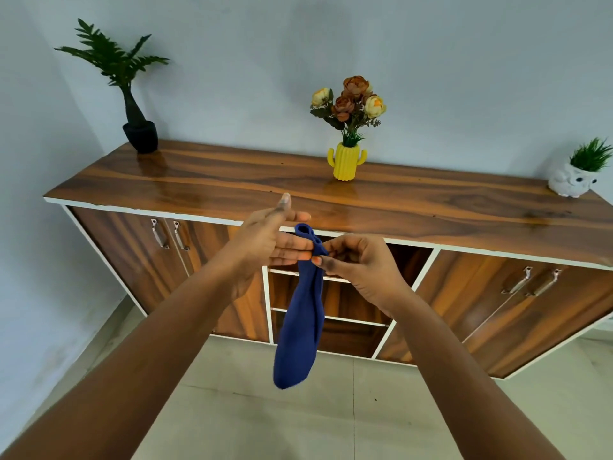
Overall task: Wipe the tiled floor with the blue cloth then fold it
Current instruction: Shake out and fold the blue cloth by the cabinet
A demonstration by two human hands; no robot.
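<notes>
The blue cloth (300, 323) hangs in the air in front of the wooden sideboard, bunched at its top and dangling down over the pale tiled floor (331, 413). My right hand (358, 260) pinches the gathered top of the cloth between thumb and fingers. My left hand (268, 237) is beside it with the fingers stretched out flat and touching the cloth's top from the left. The cloth's lower end hangs free, well above the tiles.
A long wooden sideboard (232, 184) stands against the wall just ahead, with doors and open middle shelves (351, 313). On it are a dark potted plant (139, 134), a yellow cactus vase of flowers (346, 161) and a white owl planter (572, 180).
</notes>
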